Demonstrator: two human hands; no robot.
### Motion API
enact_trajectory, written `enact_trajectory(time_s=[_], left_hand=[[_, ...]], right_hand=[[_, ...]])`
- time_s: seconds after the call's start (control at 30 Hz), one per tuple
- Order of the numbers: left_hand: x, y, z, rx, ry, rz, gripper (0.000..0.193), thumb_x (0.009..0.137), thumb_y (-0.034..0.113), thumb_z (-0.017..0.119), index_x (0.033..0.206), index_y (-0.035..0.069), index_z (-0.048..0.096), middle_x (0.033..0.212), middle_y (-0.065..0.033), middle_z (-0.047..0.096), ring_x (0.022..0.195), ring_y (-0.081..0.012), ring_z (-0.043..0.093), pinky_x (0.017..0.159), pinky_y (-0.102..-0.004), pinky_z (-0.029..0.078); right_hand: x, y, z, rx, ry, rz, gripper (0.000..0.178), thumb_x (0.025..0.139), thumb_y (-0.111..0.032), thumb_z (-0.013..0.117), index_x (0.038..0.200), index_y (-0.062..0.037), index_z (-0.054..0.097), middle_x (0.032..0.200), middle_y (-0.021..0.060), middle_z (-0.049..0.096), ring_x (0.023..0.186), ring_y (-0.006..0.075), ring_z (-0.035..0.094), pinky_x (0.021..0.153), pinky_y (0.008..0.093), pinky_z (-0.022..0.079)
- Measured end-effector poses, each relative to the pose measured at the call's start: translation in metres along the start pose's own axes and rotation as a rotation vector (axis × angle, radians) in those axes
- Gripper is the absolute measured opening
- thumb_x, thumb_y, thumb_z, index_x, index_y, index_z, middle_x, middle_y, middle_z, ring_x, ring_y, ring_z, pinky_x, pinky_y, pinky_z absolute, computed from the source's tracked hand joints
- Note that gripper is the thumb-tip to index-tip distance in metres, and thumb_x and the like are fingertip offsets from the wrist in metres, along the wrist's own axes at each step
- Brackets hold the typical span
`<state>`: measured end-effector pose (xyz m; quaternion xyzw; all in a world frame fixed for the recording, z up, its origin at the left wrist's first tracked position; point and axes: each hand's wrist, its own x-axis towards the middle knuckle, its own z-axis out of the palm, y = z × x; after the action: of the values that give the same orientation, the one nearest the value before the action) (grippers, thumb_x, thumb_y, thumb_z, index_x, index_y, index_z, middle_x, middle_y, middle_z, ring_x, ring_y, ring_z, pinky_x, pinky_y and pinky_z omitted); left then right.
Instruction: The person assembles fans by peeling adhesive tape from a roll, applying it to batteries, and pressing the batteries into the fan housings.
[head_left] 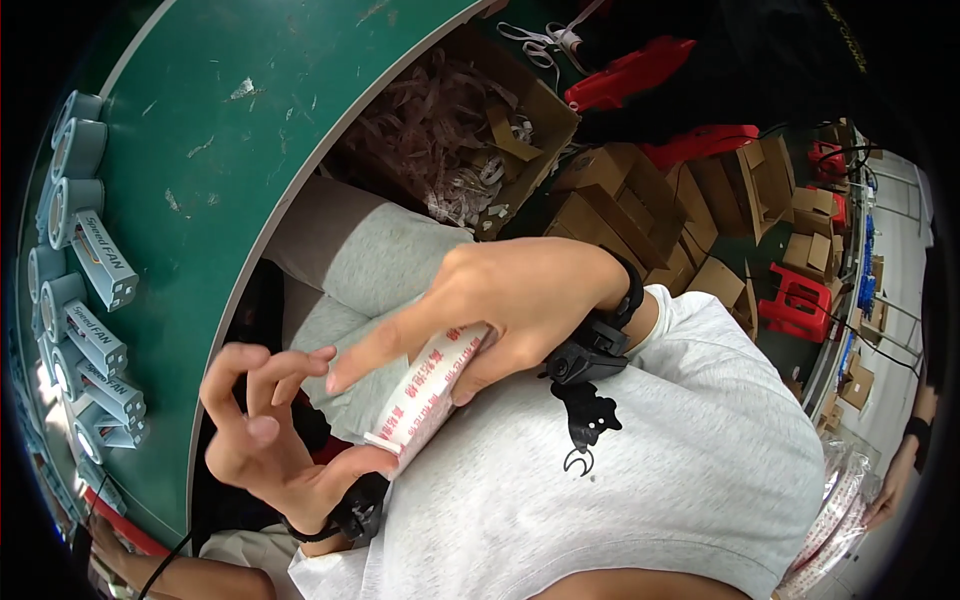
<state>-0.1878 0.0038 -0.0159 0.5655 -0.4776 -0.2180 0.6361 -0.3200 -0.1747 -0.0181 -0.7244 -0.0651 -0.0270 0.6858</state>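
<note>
A roll of white tape (425,395) with red print is tilted in front of my grey shirt. My right hand (530,300) grips its upper end between the thumb and fingers, with the index finger stretched along its side. My left hand (285,430) is at the roll's lower end, where the thumb touches its edge. The other left fingers are bent and apart, and I see nothing between them. Both wrists wear dark bands with small black devices.
Light blue handheld fans (85,250) stand in rows on the green table (250,110) at left. Below its curved edge sits a carton (545,120) of tangled liner strips. Cardboard boxes (620,200) and a red stool (797,300) stand beyond. Other people's arms (190,575) show at lower left and far right.
</note>
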Motion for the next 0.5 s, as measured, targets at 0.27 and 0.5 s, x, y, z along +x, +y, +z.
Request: enact_trajectory(time_s=[0.27, 0.5], left_hand=[[-0.003, -0.009, 0.002, -0.136, 0.045, -0.313, 0.077, 0.038, 0.035, 0.087, 0.095, 0.011, 0.041, 0.101, -0.0129, 0.046, 0.079, -0.0223, 0.054, 0.077, -0.043, 0.05], [-0.015, -0.016, -0.01, 0.094, -0.106, 0.102, 0.044, 0.05, 0.033, 0.081, 0.074, 0.006, 0.055, 0.074, -0.0049, 0.051, 0.067, -0.018, 0.049, 0.066, -0.0381, 0.049]], right_hand=[[-0.004, -0.001, 0.003, -0.251, -0.201, -0.1, 0.054, 0.07, -0.006, 0.067, 0.12, -0.0249, 0.057, 0.072, -0.0008, 0.059, 0.049, 0.0153, 0.053, 0.042, 0.0276, 0.041], [-0.006, 0.004, 0.005, -0.148, -0.153, -0.05, 0.047, 0.072, -0.006, 0.066, 0.115, -0.0241, 0.061, 0.069, -0.0024, 0.054, 0.046, 0.0142, 0.048, 0.041, 0.0269, 0.038]])
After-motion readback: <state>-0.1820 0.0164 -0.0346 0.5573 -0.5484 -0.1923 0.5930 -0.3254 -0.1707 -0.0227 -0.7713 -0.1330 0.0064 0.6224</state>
